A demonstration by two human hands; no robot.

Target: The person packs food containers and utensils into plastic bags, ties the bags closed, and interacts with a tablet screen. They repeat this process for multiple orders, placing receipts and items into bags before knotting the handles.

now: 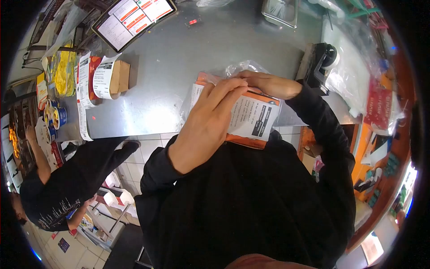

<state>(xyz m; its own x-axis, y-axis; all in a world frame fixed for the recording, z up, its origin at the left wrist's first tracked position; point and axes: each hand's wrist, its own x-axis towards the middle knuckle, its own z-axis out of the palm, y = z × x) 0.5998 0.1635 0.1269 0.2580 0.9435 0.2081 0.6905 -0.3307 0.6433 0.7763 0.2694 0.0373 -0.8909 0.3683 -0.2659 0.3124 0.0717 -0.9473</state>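
On the metal counter near my body is an orange package [248, 144] with a white printed receipt [253, 115] across its front. A clear plastic bag [244, 67] surrounds it, its loose film bunched at the far side. My left hand [210, 114] lies over the package's left part, fingers pressed together at the upper edge. From the right, my right hand [271, 85] bends inward with its fingers closed at the same edge, against the left fingertips. Both hands grip the bag there; the exact pinch is partly hidden behind the left fingers.
A tablet [134, 20] stands at the back left, near paper packages [120, 77] with receipts. A metal tray [280, 11] sits at the back. A tape dispenser [317, 67] and plastic bags [349, 67] lie right. A co-worker [67, 188] in black works at left.
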